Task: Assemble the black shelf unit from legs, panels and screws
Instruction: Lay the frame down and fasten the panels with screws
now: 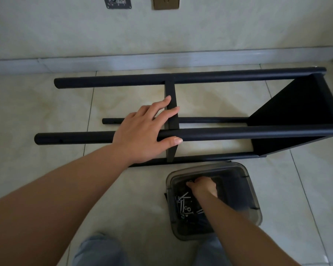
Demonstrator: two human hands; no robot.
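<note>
Shelf unit [200, 120] lies on its side on the tiled floor [46, 104], along the wall edge, legs running left to right. One solid panel [296, 110] already fixed at the right-hand end; a second, narrow crosswise panel [171, 104] sits mid-length between the legs.

Left hand [144, 131] — fingers spread and fairly straight, laid over the near upper leg [238, 132] and the mid panel, thumb under the leg. It reads as steadying, not a tight grip.

Right hand [202, 186] is down inside a smoky translucent tub [252, 198] on the floor just in front of the unit, near the person's knees. Loose screws [184, 205] and what look like washers lie in the tub's near-left part. The fingers are curled downward among the hardware; whether they already pinch a screw I cannot tell — fingertips are hidden.

Step in hand, as I judge it: fetching a fastener for the mid panel while the frame is held still. Roughly mid-task; the free leg ends at the left show small holes, so more panels probably follow.

Next move calls for lifting out one screw, lining it with a leg hole at the mid panel, and keeping the left hand firm so the round legs do not roll.

Writing: none readable. Two wall plates [166, 2] near the top edge carry no legible marks.
</note>
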